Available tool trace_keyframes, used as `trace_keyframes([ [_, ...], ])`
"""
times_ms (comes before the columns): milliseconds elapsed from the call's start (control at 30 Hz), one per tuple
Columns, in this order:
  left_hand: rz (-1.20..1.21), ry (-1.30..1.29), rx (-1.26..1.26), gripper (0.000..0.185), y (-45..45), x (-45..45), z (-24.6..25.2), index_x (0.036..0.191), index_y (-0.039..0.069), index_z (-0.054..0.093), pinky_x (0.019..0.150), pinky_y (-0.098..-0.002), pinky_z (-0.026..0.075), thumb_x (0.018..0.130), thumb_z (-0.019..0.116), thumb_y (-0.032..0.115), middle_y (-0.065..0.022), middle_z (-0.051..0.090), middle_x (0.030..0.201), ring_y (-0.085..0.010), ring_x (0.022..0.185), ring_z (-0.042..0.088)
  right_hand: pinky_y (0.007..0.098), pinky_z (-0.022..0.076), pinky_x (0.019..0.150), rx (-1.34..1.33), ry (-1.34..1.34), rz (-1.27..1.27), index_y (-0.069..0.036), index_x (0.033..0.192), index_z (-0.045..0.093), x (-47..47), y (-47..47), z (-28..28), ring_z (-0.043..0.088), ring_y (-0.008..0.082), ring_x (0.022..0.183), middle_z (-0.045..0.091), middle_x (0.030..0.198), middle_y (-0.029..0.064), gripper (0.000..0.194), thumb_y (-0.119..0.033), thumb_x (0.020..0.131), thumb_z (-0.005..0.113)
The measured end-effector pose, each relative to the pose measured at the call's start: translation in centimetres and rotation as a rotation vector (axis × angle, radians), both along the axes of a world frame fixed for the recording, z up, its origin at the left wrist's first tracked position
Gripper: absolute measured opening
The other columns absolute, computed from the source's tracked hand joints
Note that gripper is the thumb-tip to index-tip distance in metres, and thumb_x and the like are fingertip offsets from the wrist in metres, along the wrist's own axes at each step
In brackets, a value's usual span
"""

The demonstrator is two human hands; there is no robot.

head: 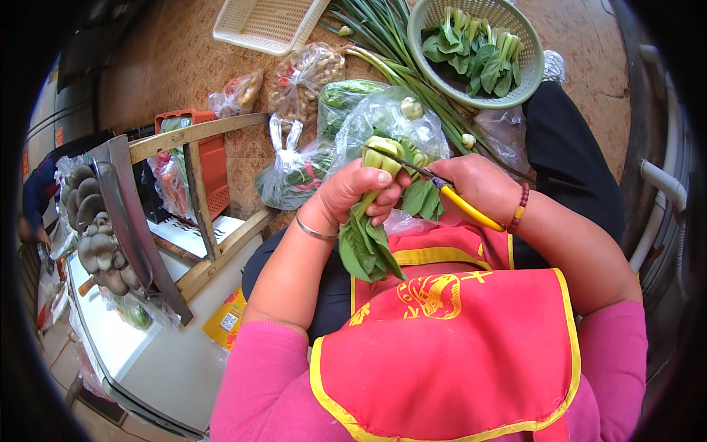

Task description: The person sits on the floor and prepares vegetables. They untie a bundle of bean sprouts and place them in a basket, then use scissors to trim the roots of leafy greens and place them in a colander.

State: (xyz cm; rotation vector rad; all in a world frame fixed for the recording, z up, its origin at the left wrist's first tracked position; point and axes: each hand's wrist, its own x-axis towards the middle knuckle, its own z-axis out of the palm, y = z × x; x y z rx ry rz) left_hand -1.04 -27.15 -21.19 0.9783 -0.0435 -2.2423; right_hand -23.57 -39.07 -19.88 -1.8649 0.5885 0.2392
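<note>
In my left hand (362, 190) I hold a head of bok choy (367, 246), its pale base up and its leaves hanging towards my apron. My right hand (478, 185) grips scissors (436, 179) with a yellow handle, their blades lying across the bok choy's base. Below the hands, clear plastic bags of green vegetables (386, 113) rest on the floor, with more bok choy leaves (422, 199) close by my right hand. Further off, a green colander (530, 91) holds several heads of bok choy (472, 52).
Long green scallions or leeks (397, 61) lie beside the colander. An empty white plastic basket (270, 22) and bagged ginger-like roots (306, 77) are at the top. To the left stand a wooden frame (193, 132), an orange crate (212, 166) and oyster mushrooms (99, 248). A person's arm (36, 199) shows far left.
</note>
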Motion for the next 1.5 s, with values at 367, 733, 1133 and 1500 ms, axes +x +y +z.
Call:
trace_keyframes([
  [367, 0.121, -0.151, 0.011, 0.043, -1.3, 0.1, -3.4, 0.113, -0.001, 0.059, 0.06, -0.0352, 0.059, 0.084, 0.071, 0.03, -0.0054, 0.062, 0.084, -0.0142, 0.062, 0.061, 0.0475, 0.0514, 0.075, -0.095, 0.124, -0.214, -0.003, 0.108, 0.061, -1.4, -3.0, -0.7, 0.065, 0.0418, 0.086, 0.067, 0.091, 0.0243, 0.031, -0.02, 0.082, 0.064],
  [733, 0.148, -0.476, -0.242, 0.025, -22.7, -7.1, -11.4, 0.1, 0.008, 0.065, 0.069, -0.0293, 0.052, 0.083, 0.075, 0.022, -0.0011, 0.065, 0.085, -0.0141, 0.075, 0.062, 0.0266, 0.048, 0.065, 0.052, -0.127, -0.876, 0.001, 0.116, 0.059, -8.5, -9.7, 6.5, 0.056, 0.0122, 0.067, 0.06, 0.074, 0.0078, 0.033, -0.012, 0.086, 0.063],
  [1133, -0.182, -1.631, -0.825, 0.034, -16.5, -9.0, -16.1, 0.112, 0.002, 0.06, 0.09, -0.0441, 0.049, 0.085, 0.064, 0.021, -0.0217, 0.063, 0.109, -0.0383, 0.102, 0.06, 0.0267, 0.0478, 0.064, -0.058, -0.151, -0.872, 0.002, 0.116, 0.06, -10.4, -10.7, 6.5, 0.054, 0.0135, 0.064, 0.056, 0.072, 0.009, 0.033, -0.011, 0.087, 0.064],
  [1500, -0.739, -1.627, -0.151, 0.027, 2.6, 1.1, -14.8, 0.093, 0.002, 0.068, 0.072, -0.0412, 0.053, 0.081, 0.06, 0.024, -0.023, 0.067, 0.08, -0.0318, 0.073, 0.067, 0.0325, 0.0495, 0.065, -0.166, -0.136, -0.696, 0.001, 0.112, 0.061, -7.2, -8.6, 4.6, 0.06, 0.026, 0.065, 0.06, 0.075, 0.0171, 0.033, -0.016, 0.085, 0.065],
])
